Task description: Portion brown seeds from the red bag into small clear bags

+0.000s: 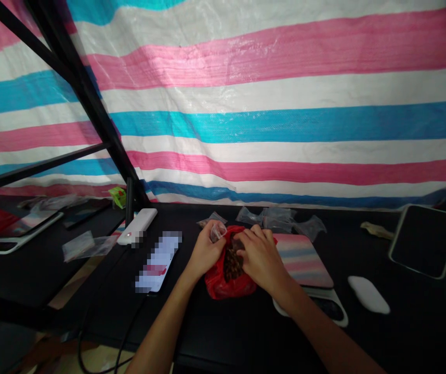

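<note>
- Head view, the work: brown pieces [231, 266] lie in the open red bag [223, 286] at the middle of the black table [402, 337]. To do this well, I judge, the small clear pouch [217, 231] should stay close over the red bag's mouth, so dropped pieces fall back in.
- Head view, hands: the left hand [204, 254], at the red bag's left edge, pinches the pouch at the bag's far rim. The right hand [261, 259] rests over the bag's right side, fingers curled into its mouth. Whether they grip any pieces cannot be told.
- Head view, surroundings: a striped scale [304, 254] sits just right of the red bag, and spare clear pouches [277, 218] lie behind it.
</note>
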